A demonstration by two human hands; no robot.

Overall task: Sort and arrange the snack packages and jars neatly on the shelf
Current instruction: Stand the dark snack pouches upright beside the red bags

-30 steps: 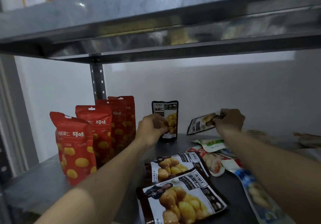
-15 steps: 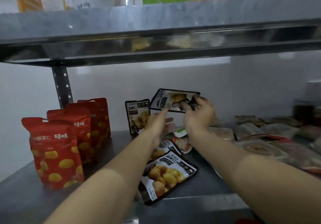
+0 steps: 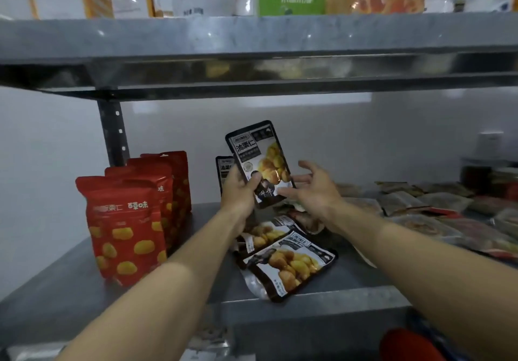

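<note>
Now, left hand (image 3: 238, 192): grasping upright black chestnut pack (image 3: 259, 164).
Right hand (image 3: 311, 189): released, fingers spread, just right of pack.

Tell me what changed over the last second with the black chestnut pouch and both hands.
The black pouch passed from the right hand to the left hand and turned upright. The right hand's grip has opened beside it. The red pouches, the standing black pouch and the flat ones stayed put.

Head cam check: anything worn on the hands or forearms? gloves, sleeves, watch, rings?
Nothing worn that shows. The left hand and right hand are bare, without gloves. Both forearms are uncovered to the frame's bottom edge: no sleeves, watch, bands or markings. No rings visible, though the fingers are slightly blurred.
</note>
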